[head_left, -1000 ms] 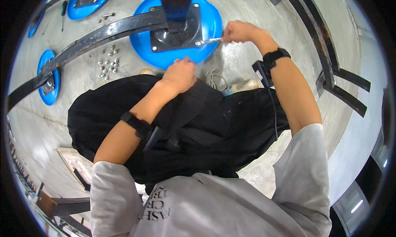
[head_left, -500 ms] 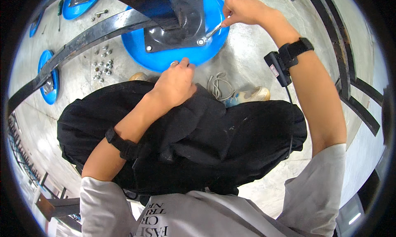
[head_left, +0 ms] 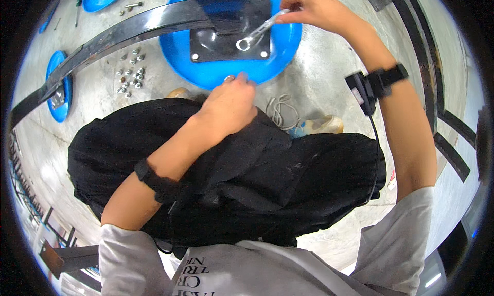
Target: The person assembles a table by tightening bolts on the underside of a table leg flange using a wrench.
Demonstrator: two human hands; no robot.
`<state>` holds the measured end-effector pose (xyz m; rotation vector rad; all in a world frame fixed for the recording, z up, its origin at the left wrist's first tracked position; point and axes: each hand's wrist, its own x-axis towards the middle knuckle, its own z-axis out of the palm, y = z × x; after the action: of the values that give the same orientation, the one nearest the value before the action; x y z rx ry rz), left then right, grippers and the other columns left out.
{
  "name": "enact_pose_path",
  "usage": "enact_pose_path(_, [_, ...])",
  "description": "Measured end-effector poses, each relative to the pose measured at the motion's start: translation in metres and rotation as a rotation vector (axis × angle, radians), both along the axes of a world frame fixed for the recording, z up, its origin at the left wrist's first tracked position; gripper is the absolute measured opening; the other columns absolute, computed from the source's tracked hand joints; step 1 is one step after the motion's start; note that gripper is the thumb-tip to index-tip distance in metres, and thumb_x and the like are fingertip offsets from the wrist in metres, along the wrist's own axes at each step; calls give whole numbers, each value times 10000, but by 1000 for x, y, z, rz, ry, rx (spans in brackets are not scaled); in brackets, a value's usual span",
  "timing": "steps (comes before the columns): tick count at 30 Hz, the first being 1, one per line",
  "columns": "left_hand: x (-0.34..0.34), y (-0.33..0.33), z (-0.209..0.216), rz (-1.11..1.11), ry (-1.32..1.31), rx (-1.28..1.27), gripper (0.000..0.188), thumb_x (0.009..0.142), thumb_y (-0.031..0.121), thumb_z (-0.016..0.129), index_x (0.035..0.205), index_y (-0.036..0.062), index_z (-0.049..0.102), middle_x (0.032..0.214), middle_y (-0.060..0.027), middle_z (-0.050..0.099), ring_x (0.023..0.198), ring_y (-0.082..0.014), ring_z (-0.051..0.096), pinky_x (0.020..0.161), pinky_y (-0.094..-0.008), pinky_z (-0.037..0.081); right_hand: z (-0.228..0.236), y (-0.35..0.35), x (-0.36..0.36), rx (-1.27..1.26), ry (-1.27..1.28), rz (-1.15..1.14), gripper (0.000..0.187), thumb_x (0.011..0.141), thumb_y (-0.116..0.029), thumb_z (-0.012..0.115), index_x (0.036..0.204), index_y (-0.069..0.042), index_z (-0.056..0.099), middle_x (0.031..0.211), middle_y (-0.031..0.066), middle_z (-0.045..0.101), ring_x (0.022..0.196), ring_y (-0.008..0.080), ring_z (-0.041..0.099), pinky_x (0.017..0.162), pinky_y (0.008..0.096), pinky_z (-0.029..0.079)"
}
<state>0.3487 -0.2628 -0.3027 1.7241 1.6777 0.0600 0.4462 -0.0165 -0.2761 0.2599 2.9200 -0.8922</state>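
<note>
The right grip (head_left: 312,9) is grasping a silver ring spanner (head_left: 266,27) by one end; the left grip (head_left: 229,104) is bent-fingered beside the near rim of a blue round disc (head_left: 175,45), and whether it grasps anything I cannot tell. Beneath everything spreads the grey floor (head_left: 329,64). A curved black bar (head_left: 128,31) runs leftward from above the disc. On the disc lies a black square plate (head_left: 206,45). The spanner's ring is over this plate, left of its near-right bolt (head_left: 264,54). Loose silver nuts (head_left: 140,71) lie left of the disc.
</note>
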Motion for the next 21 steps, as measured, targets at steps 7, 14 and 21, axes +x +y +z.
enact_pose_path(7, [6,2,-2,43,-29,30,272,684,110,612,882,-67,549,918,-231,535,868,-372,555,760,-429,484,2,-61,68,-106,-207,-414,277,795,-274,598,741,-2,601,590,113,550,532,225,532,516,333,404])
enact_pose_path(14, [3,3,-9,52,-53,11,312,709,139,608,940,-62,547,1016,-229,530,935,-378,545,804,-425,472,-11,-134,64,-530,-345,-901,296,840,-264,531,869,20,612,597,87,560,546,158,532,529,309,427])
enact_pose_path(21, [3,2,-7,57,-45,-49,325,733,148,607,997,-38,571,1130,-206,501,1034,-370,511,846,-411,461,-45,-217,52,-1027,-81,-1366,234,874,-188,472,761,-2,556,565,41,511,498,112,471,465,252,369])
